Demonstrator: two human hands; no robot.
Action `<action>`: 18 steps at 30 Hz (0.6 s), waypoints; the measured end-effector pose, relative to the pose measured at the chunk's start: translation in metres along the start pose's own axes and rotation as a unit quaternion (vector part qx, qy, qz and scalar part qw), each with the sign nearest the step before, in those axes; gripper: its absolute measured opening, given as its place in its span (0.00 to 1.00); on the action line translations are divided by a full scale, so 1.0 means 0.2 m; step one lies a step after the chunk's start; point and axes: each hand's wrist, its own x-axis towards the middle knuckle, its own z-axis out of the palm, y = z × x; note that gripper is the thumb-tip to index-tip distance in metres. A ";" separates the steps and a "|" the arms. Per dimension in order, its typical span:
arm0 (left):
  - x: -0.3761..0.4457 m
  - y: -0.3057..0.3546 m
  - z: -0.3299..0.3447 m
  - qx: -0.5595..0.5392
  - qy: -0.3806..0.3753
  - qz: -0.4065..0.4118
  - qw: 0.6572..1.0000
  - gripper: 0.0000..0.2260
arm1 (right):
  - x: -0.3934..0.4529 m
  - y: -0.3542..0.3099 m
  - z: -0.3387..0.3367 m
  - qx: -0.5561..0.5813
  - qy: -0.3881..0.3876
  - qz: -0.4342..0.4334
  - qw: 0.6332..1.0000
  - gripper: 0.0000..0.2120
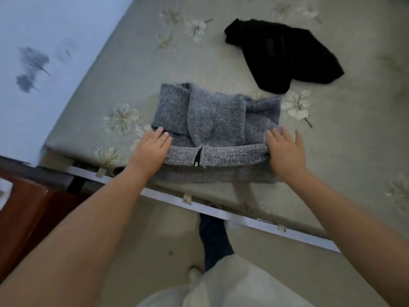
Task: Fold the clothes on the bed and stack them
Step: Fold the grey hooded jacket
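Head view showed us a grey knit garment (212, 120) lying near the bed's (115, 69) near edge, partly folded, its long axis running left to right across the frame, parallel to that edge. Its near hem was turned up as a band, with a short dark zip at the middle of the band pointing toward us. Two folded panels overlapped on top, slanting toward the far side.

We saw the left hand (152, 149) at the left end of the band, fingers straight and together, laid flat over the cloth with the fingertips pointing away from us; whether the thumb pinched the hem underneath, we could not tell. The right hand (285, 149) sat at the right end, fingers spread and nearly straight, its palm over the band's corner and the cloth bunched slightly beneath it. Neither grip was visibly curled round the fabric.

A black garment (283, 56) lay crumpled farther away and to the right, well apart from the grey one, its longer side running diagonally from upper left to lower right. The bedcover was pale green with white flowers. Below the bed edge we saw a beige floor (155, 235), a dark-socked foot (214, 240) and pale clothing at the bottom of the frame.
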 end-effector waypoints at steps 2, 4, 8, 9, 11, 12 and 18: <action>0.25 -0.08 -0.13 0.044 0.031 0.064 0.997 0.19 | 0.19 0.04 -0.05 0.018 0.013 0.020 1.000 0.30; 0.52 -0.13 -0.25 0.078 0.060 0.132 0.986 0.17 | 0.38 0.11 -0.09 0.022 0.012 0.037 0.999 0.31; 1.03 -0.19 -0.31 0.129 0.000 0.114 0.985 0.20 | 0.74 0.24 -0.11 0.031 -0.014 0.068 0.997 0.32; 1.14 -0.20 -0.30 0.138 -0.013 0.101 0.985 0.20 | 0.83 0.26 -0.09 0.032 -0.026 0.075 0.996 0.32; 1.35 -0.20 -0.24 0.147 -0.019 0.080 0.986 0.20 | 1.00 0.29 -0.06 0.032 -0.042 0.093 0.994 0.33; 1.44 -0.20 -0.20 0.134 -0.016 0.059 0.989 0.21 | 1.08 0.29 -0.03 0.027 -0.046 0.104 0.993 0.33; 1.65 -0.22 0.17 -0.078 -0.024 -0.068 0.994 0.24 | 1.32 0.19 0.22 0.055 -0.061 0.079 0.994 0.35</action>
